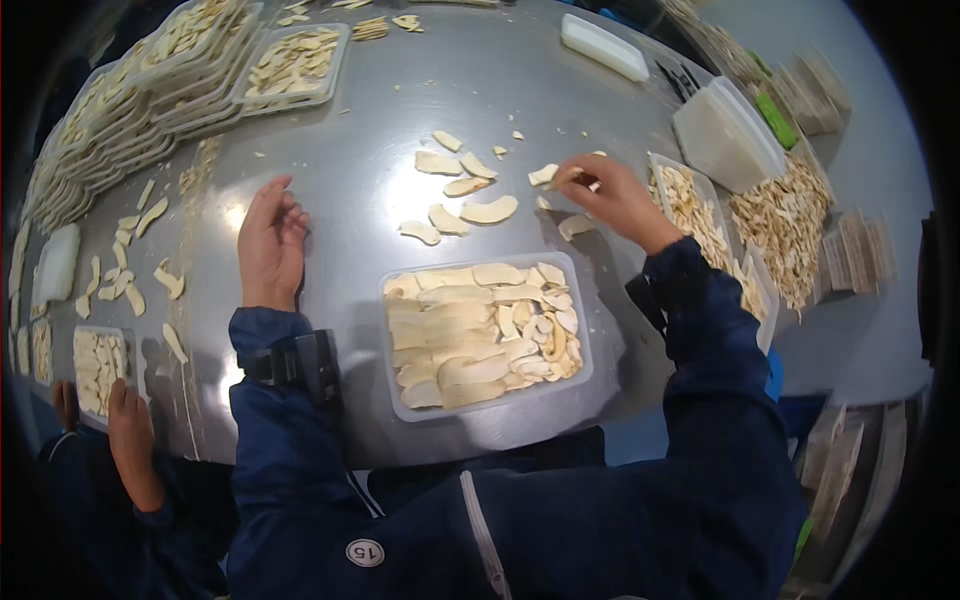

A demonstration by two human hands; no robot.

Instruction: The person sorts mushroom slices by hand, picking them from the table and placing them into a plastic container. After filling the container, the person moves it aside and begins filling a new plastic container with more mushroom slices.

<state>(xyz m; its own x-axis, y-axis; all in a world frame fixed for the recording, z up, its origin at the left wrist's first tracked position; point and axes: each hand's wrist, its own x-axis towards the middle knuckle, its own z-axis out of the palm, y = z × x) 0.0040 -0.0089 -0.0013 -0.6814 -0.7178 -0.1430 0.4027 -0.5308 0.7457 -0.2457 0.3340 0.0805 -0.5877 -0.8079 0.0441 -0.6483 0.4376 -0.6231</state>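
Bench (340, 180) carries the lot. Tray stacks (150, 85) fill its far left corner, likely parked off the work area. Clear tray (386, 345) of pale slices sits mid near edge, probably for short reach; long slices lie flat in rows, presumably to save space. Left hand (272, 248) half-curled left of it, nothing visible inside. Right hand (612, 200) beyond it, fingertips apparently pinching 1 small slice (595, 187). Loose slices (489, 209) spread flat alongside, likely easier to pick singly.
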